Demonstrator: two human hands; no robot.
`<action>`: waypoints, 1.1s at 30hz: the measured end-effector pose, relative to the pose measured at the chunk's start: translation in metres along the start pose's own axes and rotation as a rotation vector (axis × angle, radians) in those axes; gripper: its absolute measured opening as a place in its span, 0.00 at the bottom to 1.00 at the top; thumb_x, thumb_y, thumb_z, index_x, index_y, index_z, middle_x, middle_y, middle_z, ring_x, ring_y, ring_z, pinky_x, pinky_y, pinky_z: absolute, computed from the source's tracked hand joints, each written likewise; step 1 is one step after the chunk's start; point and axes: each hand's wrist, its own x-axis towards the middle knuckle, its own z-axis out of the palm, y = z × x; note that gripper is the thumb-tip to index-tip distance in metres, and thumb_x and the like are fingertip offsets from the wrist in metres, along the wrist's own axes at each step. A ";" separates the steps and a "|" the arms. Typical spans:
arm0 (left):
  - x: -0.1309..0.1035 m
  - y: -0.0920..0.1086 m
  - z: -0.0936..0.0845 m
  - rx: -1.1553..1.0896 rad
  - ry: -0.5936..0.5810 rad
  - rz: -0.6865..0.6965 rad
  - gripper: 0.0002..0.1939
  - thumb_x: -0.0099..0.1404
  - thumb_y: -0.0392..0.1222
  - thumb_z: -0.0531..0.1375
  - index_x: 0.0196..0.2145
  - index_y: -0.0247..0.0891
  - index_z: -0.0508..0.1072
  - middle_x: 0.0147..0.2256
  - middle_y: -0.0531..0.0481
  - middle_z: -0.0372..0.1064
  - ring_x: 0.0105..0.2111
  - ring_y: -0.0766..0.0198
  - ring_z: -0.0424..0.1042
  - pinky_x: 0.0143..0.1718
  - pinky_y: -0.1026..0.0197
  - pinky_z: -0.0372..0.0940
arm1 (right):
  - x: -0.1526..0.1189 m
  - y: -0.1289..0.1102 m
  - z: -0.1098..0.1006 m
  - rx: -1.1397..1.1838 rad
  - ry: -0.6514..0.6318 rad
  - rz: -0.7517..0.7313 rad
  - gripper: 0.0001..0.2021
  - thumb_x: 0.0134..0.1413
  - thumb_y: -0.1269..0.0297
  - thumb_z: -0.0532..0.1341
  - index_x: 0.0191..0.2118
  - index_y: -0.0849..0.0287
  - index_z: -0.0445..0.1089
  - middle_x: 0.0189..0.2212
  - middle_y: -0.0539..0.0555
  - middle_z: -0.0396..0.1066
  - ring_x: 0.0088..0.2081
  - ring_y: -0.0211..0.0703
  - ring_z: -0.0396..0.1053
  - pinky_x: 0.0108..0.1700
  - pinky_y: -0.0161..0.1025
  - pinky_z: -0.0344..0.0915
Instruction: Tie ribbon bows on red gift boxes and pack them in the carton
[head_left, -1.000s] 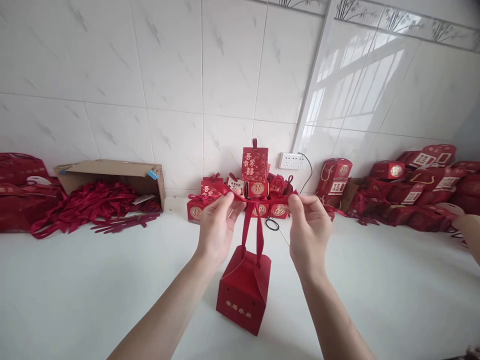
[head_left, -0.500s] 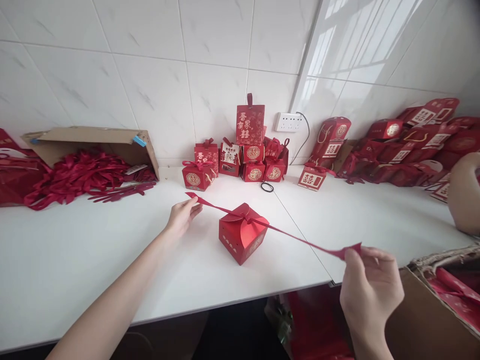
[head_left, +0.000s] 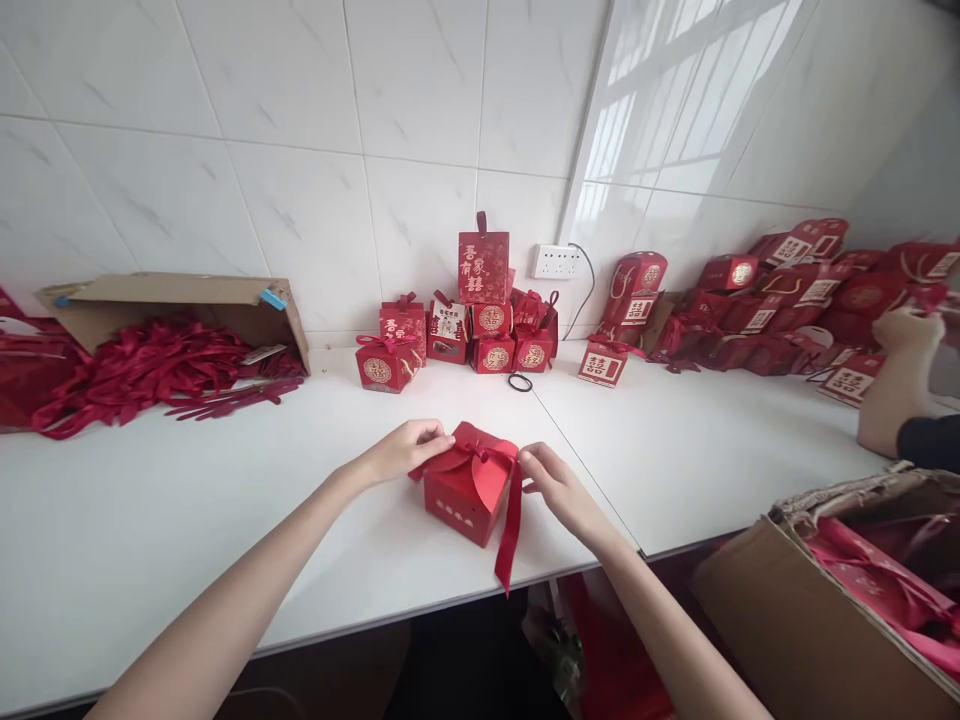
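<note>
A red gift box [head_left: 459, 505] with gold lettering and curved top flaps stands upright on the white table, near its front edge. Dark red ribbon [head_left: 509, 535] is knotted over the middle of its top, and one tail hangs down the right side past the base. My left hand [head_left: 414, 450] is at the box's left top, its fingers pinched on the ribbon's left part. On the other side, my right hand [head_left: 551, 480] has its fingertips closed on the ribbon by the box's right top edge.
A cardboard carton [head_left: 172, 287] spilling red ribbons lies at the left. Finished red boxes [head_left: 491, 318] are stacked by the wall, with a black ring [head_left: 520, 383] before them. More boxes [head_left: 757, 300] pile up at right, near another person's hand [head_left: 904, 330]. An open carton [head_left: 817, 590] sits front right.
Both my hands have come inward from the stretched ribbon ends to the box's top. The ribbon is slack, its right tail now hanging. The box has turned slightly.
</note>
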 end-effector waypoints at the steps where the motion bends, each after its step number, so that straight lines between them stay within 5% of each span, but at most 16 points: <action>1: -0.005 0.000 0.003 -0.028 -0.032 -0.026 0.20 0.59 0.56 0.56 0.23 0.36 0.65 0.19 0.56 0.61 0.19 0.69 0.59 0.21 0.66 0.51 | 0.004 0.000 0.004 0.038 -0.041 0.020 0.20 0.53 0.45 0.55 0.34 0.60 0.63 0.34 0.53 0.68 0.38 0.42 0.67 0.41 0.43 0.65; 5: -0.033 0.003 0.013 -0.186 -0.130 -0.139 0.21 0.58 0.59 0.56 0.24 0.35 0.64 0.18 0.53 0.64 0.19 0.67 0.64 0.20 0.66 0.52 | 0.007 -0.005 0.005 0.149 -0.077 0.065 0.22 0.46 0.43 0.61 0.31 0.60 0.61 0.30 0.50 0.67 0.34 0.39 0.68 0.39 0.41 0.66; 9: -0.052 0.006 0.016 -0.334 -0.191 -0.240 0.23 0.58 0.61 0.55 0.24 0.36 0.63 0.16 0.55 0.61 0.17 0.67 0.64 0.20 0.65 0.52 | 0.001 -0.010 -0.003 0.073 -0.177 0.141 0.23 0.49 0.41 0.57 0.29 0.61 0.63 0.27 0.50 0.66 0.31 0.37 0.65 0.35 0.38 0.64; 17: -0.053 0.000 0.011 -0.347 -0.253 -0.218 0.21 0.55 0.55 0.61 0.21 0.36 0.61 0.18 0.55 0.60 0.21 0.68 0.61 0.23 0.64 0.49 | -0.005 0.001 -0.014 0.287 -0.408 0.100 0.23 0.49 0.46 0.61 0.18 0.60 0.57 0.15 0.42 0.50 0.19 0.29 0.45 0.25 0.33 0.45; 26: -0.056 -0.019 0.013 -0.512 -0.285 -0.199 0.24 0.55 0.55 0.62 0.18 0.38 0.53 0.12 0.62 0.46 0.15 0.73 0.50 0.25 0.62 0.50 | -0.003 0.006 -0.033 0.252 -0.312 0.098 0.19 0.42 0.50 0.67 0.22 0.62 0.65 0.15 0.43 0.54 0.19 0.29 0.48 0.25 0.33 0.48; 33: -0.062 -0.034 0.010 -0.375 -0.284 -0.175 0.26 0.55 0.61 0.59 0.19 0.39 0.52 0.14 0.58 0.50 0.18 0.70 0.53 0.22 0.63 0.42 | -0.005 0.008 -0.034 0.212 -0.281 0.125 0.19 0.40 0.49 0.67 0.21 0.61 0.65 0.17 0.45 0.57 0.21 0.32 0.53 0.24 0.34 0.53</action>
